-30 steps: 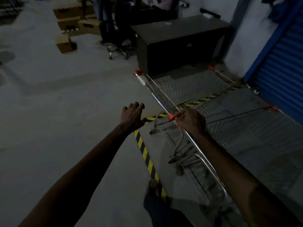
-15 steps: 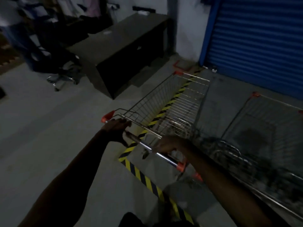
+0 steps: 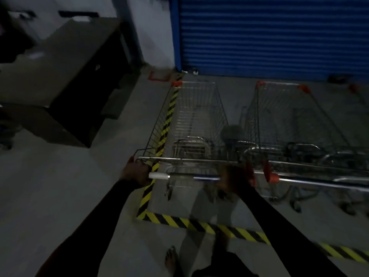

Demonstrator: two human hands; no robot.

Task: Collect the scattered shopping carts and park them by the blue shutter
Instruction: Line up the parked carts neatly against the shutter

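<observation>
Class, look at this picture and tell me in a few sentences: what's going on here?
A person grips the handle bar of a shopping cart with both hands, the left hand at its left end and the right hand near its right end. The cart points nose-first at the blue shutter, its left side over the striped floor tape. A second cart stands beside it on the right, facing the same way.
</observation>
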